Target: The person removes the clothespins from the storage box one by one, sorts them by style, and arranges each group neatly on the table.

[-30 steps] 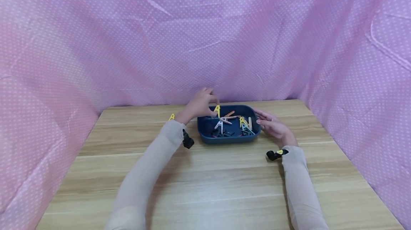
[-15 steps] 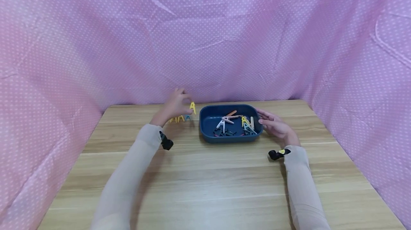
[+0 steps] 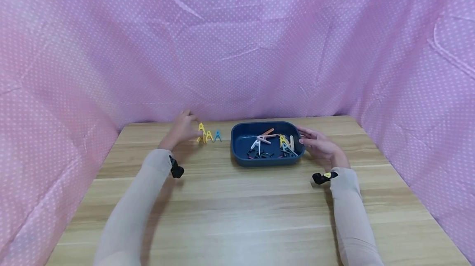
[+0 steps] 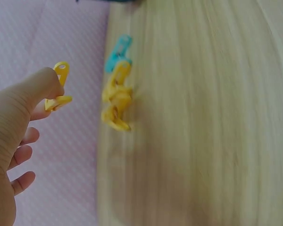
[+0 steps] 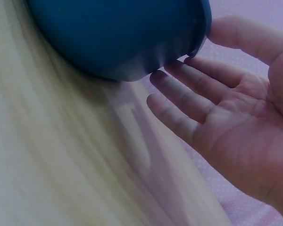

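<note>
My left hand (image 3: pixel 182 130) pinches a yellow clothespin (image 4: pixel 61 74) between thumb and index finger, the other fingers apart from it. The held clothespin is close by a row near the table's back edge: a yellow clothespin (image 3: pixel 209 135) standing like an A, another yellow one (image 4: pixel 115 118) and a blue one (image 3: pixel 217 135). To the right sits a dark blue plastic bin (image 3: pixel 268 162). My right hand (image 3: pixel 320 145) holds its right end, thumb at the rim and long fingers nearly straight along the outer wall. Inside lie white (image 3: pixel 256 144), yellow (image 3: pixel 283 141) and other clothespins.
Several dark green pieces (image 3: pixel 259 154) and an orange clothespin (image 3: pixel 267 131) lie in the bin. The wooden table (image 3: pixel 237 212) ends just behind bin and row. A pink dotted cloth (image 3: pixel 237 51) hangs behind and at both sides.
My left hand has carried the yellow clothespin from over the bin leftward and down to the standing row, which now shows more fully. The right hand has stayed at the bin's end.
</note>
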Demonstrator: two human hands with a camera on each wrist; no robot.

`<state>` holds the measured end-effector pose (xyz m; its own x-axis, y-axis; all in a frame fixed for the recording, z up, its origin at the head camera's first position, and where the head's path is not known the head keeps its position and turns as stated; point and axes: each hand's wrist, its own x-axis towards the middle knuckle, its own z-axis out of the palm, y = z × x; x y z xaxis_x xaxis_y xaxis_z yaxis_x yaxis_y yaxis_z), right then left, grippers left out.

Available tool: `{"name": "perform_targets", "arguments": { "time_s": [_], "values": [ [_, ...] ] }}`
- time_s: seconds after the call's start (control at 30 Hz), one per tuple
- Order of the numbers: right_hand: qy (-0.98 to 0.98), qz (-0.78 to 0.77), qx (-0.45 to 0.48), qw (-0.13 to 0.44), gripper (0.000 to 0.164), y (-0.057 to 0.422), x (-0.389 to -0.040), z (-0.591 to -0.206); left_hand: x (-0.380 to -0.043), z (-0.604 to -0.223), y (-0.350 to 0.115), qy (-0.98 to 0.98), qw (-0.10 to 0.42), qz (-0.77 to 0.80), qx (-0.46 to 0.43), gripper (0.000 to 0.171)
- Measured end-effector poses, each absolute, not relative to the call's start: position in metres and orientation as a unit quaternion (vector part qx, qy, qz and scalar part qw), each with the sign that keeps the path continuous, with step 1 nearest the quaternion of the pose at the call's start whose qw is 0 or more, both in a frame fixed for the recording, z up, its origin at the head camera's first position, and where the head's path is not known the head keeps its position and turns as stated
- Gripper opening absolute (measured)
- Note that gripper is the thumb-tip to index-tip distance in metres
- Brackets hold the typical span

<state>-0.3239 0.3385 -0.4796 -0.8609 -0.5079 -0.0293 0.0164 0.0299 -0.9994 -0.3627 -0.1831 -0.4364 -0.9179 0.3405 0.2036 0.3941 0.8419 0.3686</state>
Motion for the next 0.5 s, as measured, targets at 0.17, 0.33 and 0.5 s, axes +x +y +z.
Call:
{"name": "perform_targets", "arguments": {
  "time_s": [0.17, 0.33, 0.5],
  "values": [
    [0.713, -0.653, -0.164, 0.197, 0.069, 0.339, -0.324, -0.478, -0.363, -0.444, -0.196, -0.963, 0.050, -0.197, -0.177, 0.042],
    [0.722, -0.643, -0.164, 0.194, 0.068, 0.339, -0.323, -0.476, -0.363, -0.451, -0.203, -0.968, 0.043, -0.179, -0.167, 0.043],
    [0.724, -0.640, -0.167, 0.195, 0.069, 0.339, -0.322, -0.477, -0.362, -0.456, -0.210, -0.970, 0.045, -0.176, -0.160, 0.046]
  ]
}}
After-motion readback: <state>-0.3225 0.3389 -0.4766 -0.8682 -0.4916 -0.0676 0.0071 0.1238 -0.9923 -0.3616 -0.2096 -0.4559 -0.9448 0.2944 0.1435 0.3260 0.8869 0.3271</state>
